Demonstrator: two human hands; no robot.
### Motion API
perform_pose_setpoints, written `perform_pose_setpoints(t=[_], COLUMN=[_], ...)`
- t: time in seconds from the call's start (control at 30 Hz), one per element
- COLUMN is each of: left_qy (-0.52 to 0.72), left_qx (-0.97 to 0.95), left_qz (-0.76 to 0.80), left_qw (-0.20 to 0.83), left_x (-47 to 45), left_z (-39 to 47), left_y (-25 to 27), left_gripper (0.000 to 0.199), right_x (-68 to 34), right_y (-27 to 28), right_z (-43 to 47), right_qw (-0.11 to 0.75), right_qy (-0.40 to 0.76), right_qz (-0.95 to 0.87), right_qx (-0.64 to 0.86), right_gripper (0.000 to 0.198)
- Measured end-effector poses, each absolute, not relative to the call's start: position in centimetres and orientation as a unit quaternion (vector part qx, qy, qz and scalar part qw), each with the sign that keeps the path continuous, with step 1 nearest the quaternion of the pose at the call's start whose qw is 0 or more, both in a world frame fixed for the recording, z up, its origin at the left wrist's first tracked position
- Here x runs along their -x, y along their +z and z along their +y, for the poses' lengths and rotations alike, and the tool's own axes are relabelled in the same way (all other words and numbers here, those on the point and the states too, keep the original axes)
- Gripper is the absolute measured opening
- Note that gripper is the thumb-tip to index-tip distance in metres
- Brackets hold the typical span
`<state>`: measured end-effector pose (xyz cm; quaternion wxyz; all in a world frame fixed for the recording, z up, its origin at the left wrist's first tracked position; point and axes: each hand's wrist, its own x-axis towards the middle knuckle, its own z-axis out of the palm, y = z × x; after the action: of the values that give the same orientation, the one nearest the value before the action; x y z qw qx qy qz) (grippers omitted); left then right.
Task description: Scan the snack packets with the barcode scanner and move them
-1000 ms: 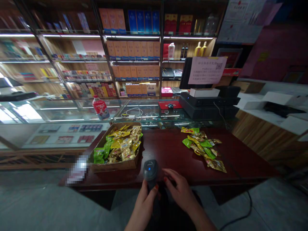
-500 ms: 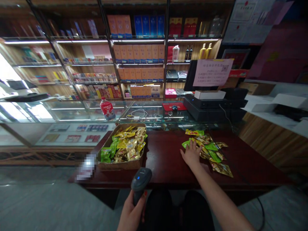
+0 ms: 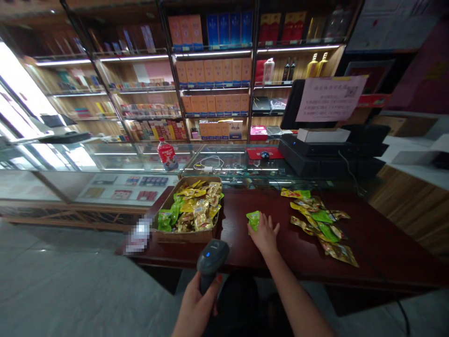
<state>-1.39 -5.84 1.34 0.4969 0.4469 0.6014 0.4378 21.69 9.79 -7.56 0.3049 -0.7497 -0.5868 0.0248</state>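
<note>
My left hand [image 3: 197, 299] is wrapped round the handle of a dark grey barcode scanner [image 3: 213, 257], its head raised over the desk's front edge with a blue light on top. Over the middle of the desk, my right hand [image 3: 265, 237] holds a small green snack packet [image 3: 253, 219] under its thumb and fingers, some of them spread. Part of the packet is hidden by the hand. To the right lies a loose pile of gold, yellow and green snack packets [image 3: 326, 216]. A cardboard box [image 3: 187, 237] full of similar packets stands to the left.
The dark red wooden desk [image 3: 235, 206] meets a glass display counter [image 3: 224, 175]. On the counter are a red-labelled bottle [image 3: 167, 154], a white cable [image 3: 208, 168], a mouse [image 3: 264, 155] and a monitor [image 3: 293, 105] with a paper sign. Stocked shelves [image 3: 213, 86] rise behind.
My right hand has moved left from the pile, bringing the green packet to the middle of the desk. My left hand still holds the scanner. The view has turned slightly left.
</note>
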Motion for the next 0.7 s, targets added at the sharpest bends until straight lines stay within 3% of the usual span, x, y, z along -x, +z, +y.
perform_pose_setpoints(t=[0.27, 0.37, 0.5, 0.7], left_qy=[0.442, 0.442, 0.436, 0.409], left_qx=[-0.460, -0.467, -0.475, -0.494], left_qz=[0.570, 0.551, 0.554, 0.555], left_qw=[0.518, 0.532, 0.527, 0.531], left_x=[0.8, 0.3, -0.5, -1.1], left_z=[-4.5, -3.7, -3.0, -3.2], left_y=[3.2, 3.2, 3.3, 3.9], left_gripper=[0.043, 0.046, 0.048, 0.049], right_x=[-22.7, -22.7, -22.6, -22.4], right_y=[-8.1, -8.2, -9.3, -10.1], right_z=[9.5, 9.6, 10.0, 10.2], right_qw=[0.523, 0.544, 0.551, 0.589], right_qy=[0.208, 0.256, 0.312, 0.414], right_qz=[-0.597, -0.590, -0.577, -0.518], right_qx=[0.571, 0.539, 0.516, 0.462], right_gripper=[0.068, 0.064, 0.043, 0.048])
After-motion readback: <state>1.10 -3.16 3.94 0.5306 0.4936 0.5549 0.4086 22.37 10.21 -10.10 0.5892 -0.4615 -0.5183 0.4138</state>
